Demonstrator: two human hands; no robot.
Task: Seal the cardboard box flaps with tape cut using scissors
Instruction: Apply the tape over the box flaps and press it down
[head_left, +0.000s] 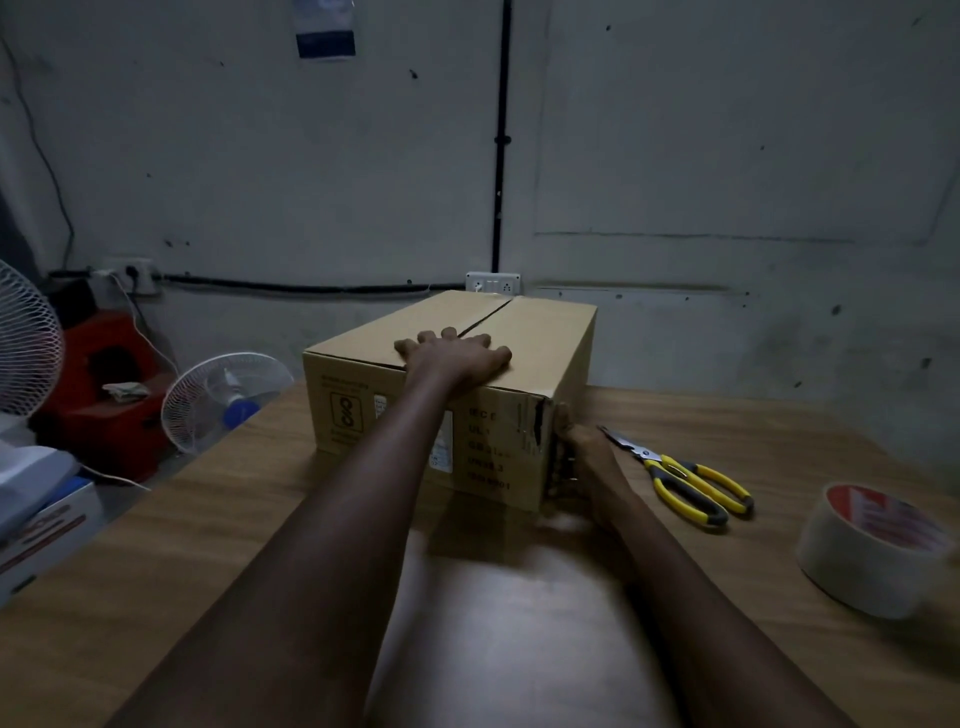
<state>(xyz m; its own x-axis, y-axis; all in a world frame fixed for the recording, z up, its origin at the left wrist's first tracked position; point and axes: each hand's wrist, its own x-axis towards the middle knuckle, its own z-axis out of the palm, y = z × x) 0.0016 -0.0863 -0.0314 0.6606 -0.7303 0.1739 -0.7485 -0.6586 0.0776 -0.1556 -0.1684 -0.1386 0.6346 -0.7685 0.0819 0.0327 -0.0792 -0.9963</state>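
A brown cardboard box (540, 332) stands on the wooden table, its two top flaps folded down with a dark seam between them. My left hand (457, 356) lies flat on the near edge of the top, fingers spread across the seam. Against the box's right side wall, low near the front corner, rests my right hand (584, 457), its fingers partly hidden. Scissors with yellow and grey handles (680, 475) lie closed on the table just right of that hand. Further right, near the table's edge, a roll of clear tape with a red core (867, 548) lies.
The wooden table (208, 545) runs from the box toward me. Left of it, lower down, stand two white fans (218, 400), a red object (109, 395) and a white carton (41, 525). A grey wall with sockets (492, 284) rises behind the box.
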